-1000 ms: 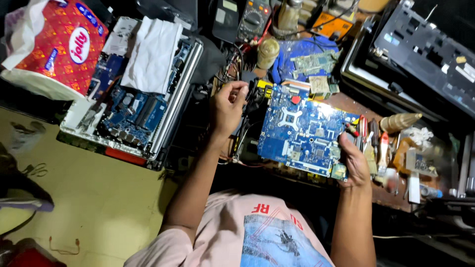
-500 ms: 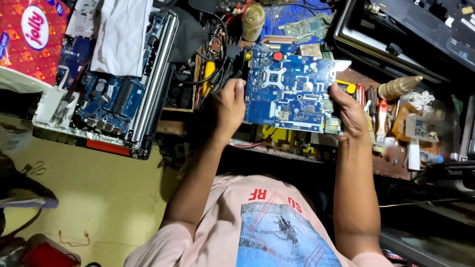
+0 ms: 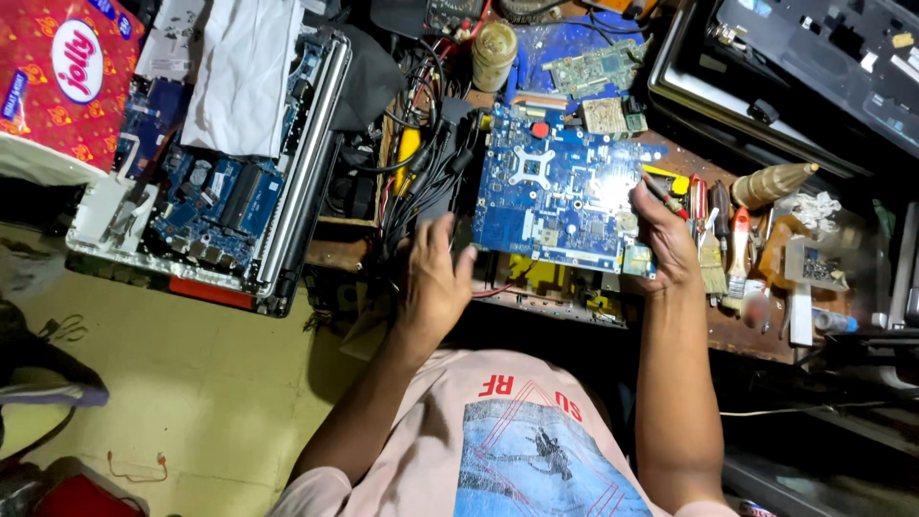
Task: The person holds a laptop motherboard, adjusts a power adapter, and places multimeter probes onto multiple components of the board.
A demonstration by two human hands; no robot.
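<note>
A blue laptop motherboard [image 3: 555, 196] lies over the cluttered workbench, in front of me. My right hand [image 3: 662, 239] grips its right edge, thumb on top near a small yellow-handled tool. My left hand [image 3: 436, 278] hovers just off the board's lower left corner, fingers apart and holding nothing, close to a bundle of black cables [image 3: 421, 177].
An opened laptop chassis [image 3: 206, 206] with a white cloth [image 3: 244, 72] on it sits at left, beside a red tissue pack [image 3: 62, 72]. Smaller circuit boards [image 3: 598, 67] lie behind the motherboard. Screwdrivers and a brush [image 3: 713, 244] lie at right, a black laptop shell [image 3: 814, 57] beyond.
My left hand has let go of the motherboard's left edge and dropped back to the lower left. The right hand still holds the board, which has settled lower over the bench.
</note>
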